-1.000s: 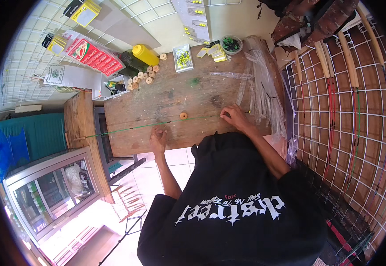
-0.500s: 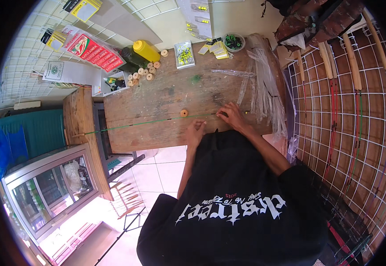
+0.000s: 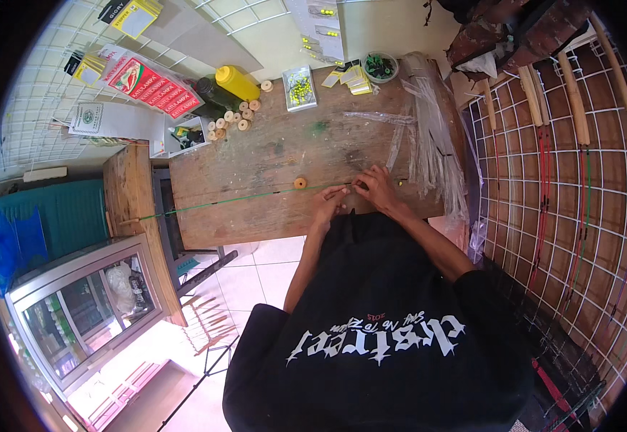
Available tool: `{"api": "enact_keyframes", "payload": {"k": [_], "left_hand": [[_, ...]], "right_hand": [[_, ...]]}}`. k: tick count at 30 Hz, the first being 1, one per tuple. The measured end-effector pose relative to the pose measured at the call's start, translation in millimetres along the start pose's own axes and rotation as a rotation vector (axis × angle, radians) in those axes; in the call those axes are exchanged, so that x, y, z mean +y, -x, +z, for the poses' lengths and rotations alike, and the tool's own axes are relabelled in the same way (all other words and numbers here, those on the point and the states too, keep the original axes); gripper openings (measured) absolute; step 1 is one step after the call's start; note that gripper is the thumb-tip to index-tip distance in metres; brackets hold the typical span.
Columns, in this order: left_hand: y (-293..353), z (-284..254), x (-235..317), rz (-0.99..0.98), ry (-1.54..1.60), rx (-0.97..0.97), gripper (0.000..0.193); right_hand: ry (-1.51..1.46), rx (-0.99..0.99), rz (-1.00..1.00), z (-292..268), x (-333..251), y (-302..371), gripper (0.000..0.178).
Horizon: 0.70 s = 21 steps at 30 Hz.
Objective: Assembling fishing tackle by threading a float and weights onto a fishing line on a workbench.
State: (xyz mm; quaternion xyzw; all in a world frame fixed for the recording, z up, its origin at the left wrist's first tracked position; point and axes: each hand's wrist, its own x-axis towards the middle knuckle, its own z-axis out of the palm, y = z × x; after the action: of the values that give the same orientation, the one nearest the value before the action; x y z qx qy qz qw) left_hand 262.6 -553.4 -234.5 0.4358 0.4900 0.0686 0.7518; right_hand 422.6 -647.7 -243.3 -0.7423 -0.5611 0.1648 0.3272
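Observation:
A thin green line point(image 3: 241, 196) with short black bands runs taut and straight from the wooden post on the left across the near part of the table; whether it is a cord or a slim rod I cannot tell. At its right end my left hand point(image 3: 330, 205) has its thumb and fingers pinched on it. Just to the right, my right hand point(image 3: 376, 189) pinches the same line, fingers bent and close to the left fingertips. The exact spot between the fingertips is too small to make out. A round wooden spool point(image 3: 300, 183) stands beside the line, left of my hands.
Several small wooden spools point(image 3: 243, 124) cluster by a yellow bottle point(image 3: 237, 83). A white tray of yellow-green beads point(image 3: 299, 89) and a tub of dark green pieces point(image 3: 380, 68) stand at the back. Clear plastic strips point(image 3: 428, 144) cover the right side; wooden-handled coloured lines point(image 3: 542, 144) hang on the rack.
My left hand has moved right and slightly up, so its fingertips are now close to my right hand's. The right hand stays nearly in place.

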Motion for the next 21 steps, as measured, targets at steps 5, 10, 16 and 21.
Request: {"api": "enact_keyframes", "payload": {"k": [5,10,16,21], "left_hand": [[-5,-7,-9,-0.084,0.264,-0.056,0.032],[-5,-6,-4,-0.114,0.373,-0.024,0.03],[-2,-2,4,-0.153,0.084,0.142,0.03],[23,2,26,0.225,-0.795,0.358,0.027]], "right_hand": [[-0.005,0.045,-0.018,1,-2,0,0.013],[0.009,0.002,0.024,-5,-8,1,0.014],[-0.054,0.008,0.005,-1,-9,1,0.013],[-0.062,-0.05,0.023,-3,-10,2,0.013]]}}
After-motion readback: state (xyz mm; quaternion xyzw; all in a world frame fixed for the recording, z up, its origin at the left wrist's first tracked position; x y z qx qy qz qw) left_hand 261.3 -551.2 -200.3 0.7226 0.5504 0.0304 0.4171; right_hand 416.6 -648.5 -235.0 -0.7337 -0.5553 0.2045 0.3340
